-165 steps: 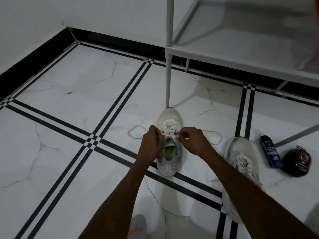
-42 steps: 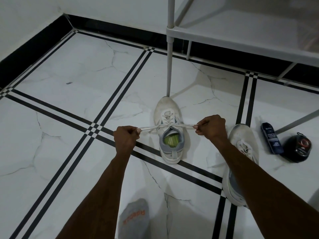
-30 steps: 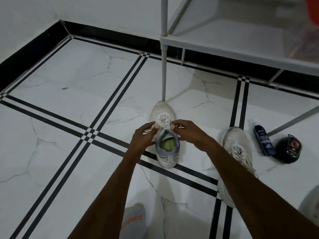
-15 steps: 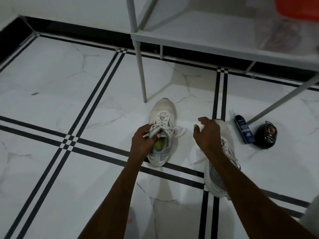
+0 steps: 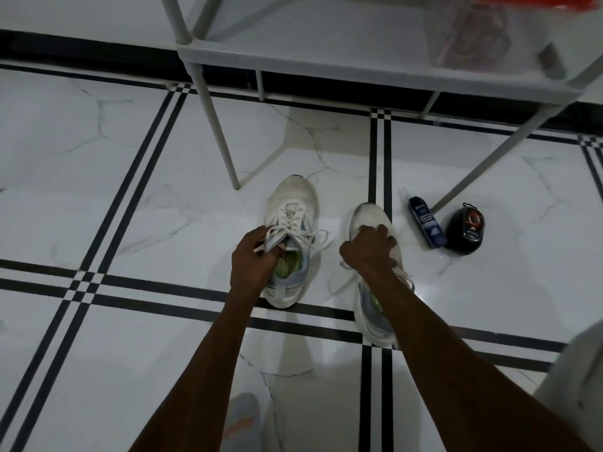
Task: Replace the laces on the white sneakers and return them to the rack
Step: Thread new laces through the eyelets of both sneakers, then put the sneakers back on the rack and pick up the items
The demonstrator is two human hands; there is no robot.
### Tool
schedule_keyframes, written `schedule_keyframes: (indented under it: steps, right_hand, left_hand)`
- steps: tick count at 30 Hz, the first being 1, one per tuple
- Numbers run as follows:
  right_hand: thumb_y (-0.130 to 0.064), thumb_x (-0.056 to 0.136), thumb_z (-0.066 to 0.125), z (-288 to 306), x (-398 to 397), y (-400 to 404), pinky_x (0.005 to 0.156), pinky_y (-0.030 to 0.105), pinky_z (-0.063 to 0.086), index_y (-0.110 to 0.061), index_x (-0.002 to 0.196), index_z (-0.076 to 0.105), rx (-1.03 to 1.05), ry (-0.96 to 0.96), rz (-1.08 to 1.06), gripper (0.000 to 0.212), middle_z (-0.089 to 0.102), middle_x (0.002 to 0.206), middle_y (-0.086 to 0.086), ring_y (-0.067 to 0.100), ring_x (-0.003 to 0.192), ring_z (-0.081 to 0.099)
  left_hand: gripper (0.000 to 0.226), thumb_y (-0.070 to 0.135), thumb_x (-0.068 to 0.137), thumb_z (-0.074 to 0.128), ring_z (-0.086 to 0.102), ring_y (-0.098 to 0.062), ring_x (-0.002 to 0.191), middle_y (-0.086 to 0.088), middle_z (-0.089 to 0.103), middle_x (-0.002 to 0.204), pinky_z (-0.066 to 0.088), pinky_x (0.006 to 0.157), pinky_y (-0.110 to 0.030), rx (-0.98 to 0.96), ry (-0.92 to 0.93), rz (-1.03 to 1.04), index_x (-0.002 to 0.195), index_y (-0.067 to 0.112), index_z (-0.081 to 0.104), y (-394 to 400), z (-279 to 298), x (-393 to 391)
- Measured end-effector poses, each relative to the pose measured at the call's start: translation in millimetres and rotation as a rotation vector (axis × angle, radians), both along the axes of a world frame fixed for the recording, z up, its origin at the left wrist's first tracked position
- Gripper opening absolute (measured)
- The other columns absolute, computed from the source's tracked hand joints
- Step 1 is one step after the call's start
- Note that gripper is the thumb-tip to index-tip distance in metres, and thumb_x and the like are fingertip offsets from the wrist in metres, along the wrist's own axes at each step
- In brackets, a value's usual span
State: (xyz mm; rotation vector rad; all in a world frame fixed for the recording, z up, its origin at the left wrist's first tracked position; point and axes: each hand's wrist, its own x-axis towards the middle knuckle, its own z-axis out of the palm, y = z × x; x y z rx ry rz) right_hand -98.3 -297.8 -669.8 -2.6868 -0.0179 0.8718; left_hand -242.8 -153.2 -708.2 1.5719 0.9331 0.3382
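Gripping left sneaker [image 5: 291,223] at its collar, left hand [image 5: 253,261] curled, ready for lifting. Clasping right sneaker [image 5: 372,220], right hand [image 5: 368,247] likewise, rack [image 5: 359,65] just beyond.

Both bare forearms reached forward and down from the lower edge of the head view, converging slightly toward the hands. The left hand [image 5: 253,259] was curled, back of the hand up, its fingers hooked into the collar of the left sneaker [image 5: 290,243] with the tongue and laces caught between thumb and fingertips. The right hand [image 5: 368,247] lay knuckles up, fingers bent down over the laced top of the right sneaker [image 5: 372,288], gripping it.
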Motion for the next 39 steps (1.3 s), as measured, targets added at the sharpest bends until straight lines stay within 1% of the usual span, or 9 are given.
schedule_keyframes:
  steps: [4,8,11,14,19,28,31,34,39]
  right_hand:
    - [-0.027,0.092,0.058,-2,14,18,0.113,0.058,0.025,-0.008,0.138,0.045,0.011,0.02,0.058,0.052,0.03,0.152,0.016,0.04,0.141,0.024]
    - [-0.019,0.095,0.056,10,22,14,0.117,0.034,0.029,-0.002,0.147,0.04,0.323,0.019,-0.001,0.057,0.037,0.153,0.017,0.029,0.141,0.036]
    - [-0.021,0.093,0.064,23,18,-11,0.102,0.02,0.035,-0.006,0.144,0.048,0.463,-0.033,-0.097,0.055,0.049,0.146,0.012,0.024,0.133,0.048]
    - [-0.031,0.091,0.068,22,7,-47,0.104,0.029,0.042,-0.013,0.143,0.049,0.424,-0.016,-0.142,0.057,0.053,0.141,0.005,0.023,0.129,0.051]
    - [-0.024,0.091,0.069,3,-25,-83,0.096,0.047,0.054,-0.027,0.136,0.053,0.608,0.416,-0.345,0.048,0.06,0.132,0.004,0.022,0.116,0.06]
    - [-0.017,0.088,0.067,7,-42,-83,0.093,0.052,0.056,-0.031,0.134,0.056,0.655,0.284,-0.369,0.049,0.066,0.124,-0.001,0.022,0.114,0.063]
    - [-0.025,0.082,0.066,43,-48,-91,0.092,0.052,0.056,-0.034,0.133,0.056,0.663,0.261,-0.345,0.053,0.068,0.121,-0.003,0.021,0.112,0.065]
    - [-0.014,0.088,0.064,94,-57,-97,0.092,0.05,0.057,-0.03,0.131,0.059,0.683,0.264,-0.324,0.046,0.07,0.117,-0.003,0.02,0.109,0.067]
    - [-0.008,0.087,0.061,209,-83,-112,0.093,0.048,0.057,-0.031,0.128,0.063,0.708,0.276,-0.352,0.047,0.072,0.114,-0.004,0.019,0.107,0.067]
  left_hand:
    - [0.045,0.024,0.087,0.08,0.064,-0.009,0.114,0.006,0.069,0.124,0.055,0.101,-0.038,0.008,-0.01,0.009,0.13,0.021,0.065,-7,-1,5]
    - [0.043,0.02,0.09,0.075,0.063,-0.012,0.116,0.004,0.067,0.127,0.052,0.102,-0.033,0.047,-0.004,0.011,0.132,0.019,0.064,-14,1,10]
    - [0.047,0.021,0.091,0.073,0.06,-0.016,0.12,0.001,0.064,0.131,0.05,0.106,-0.037,0.06,0.047,0.039,0.136,0.02,0.06,-21,1,13]
    - [0.059,0.03,0.089,0.076,0.058,-0.022,0.122,-0.005,0.058,0.134,0.051,0.104,-0.04,0.033,0.163,0.079,0.142,0.018,0.053,-25,4,6]
    - [0.057,0.02,0.089,0.07,0.062,-0.024,0.116,-0.004,0.063,0.13,0.055,0.1,-0.046,-0.154,0.241,0.06,0.143,0.026,0.052,-38,17,-8]
    - [0.054,0.018,0.094,0.069,0.067,-0.021,0.11,-0.002,0.063,0.13,0.058,0.094,-0.045,-0.253,0.248,0.002,0.145,0.026,0.052,-41,56,-10]
    - [0.055,0.021,0.093,0.072,0.07,-0.018,0.107,0.0,0.064,0.132,0.06,0.091,-0.043,-0.281,0.222,-0.008,0.144,0.028,0.053,-46,89,-22]
    - [0.055,0.024,0.092,0.074,0.069,-0.022,0.107,-0.002,0.065,0.13,0.061,0.085,-0.038,-0.304,0.229,0.007,0.143,0.029,0.054,-55,135,-36]
    - [0.064,0.038,0.08,0.075,0.069,-0.025,0.105,-0.005,0.067,0.124,0.059,0.091,-0.047,-0.256,0.248,0.03,0.14,0.032,0.056,-75,250,-65]
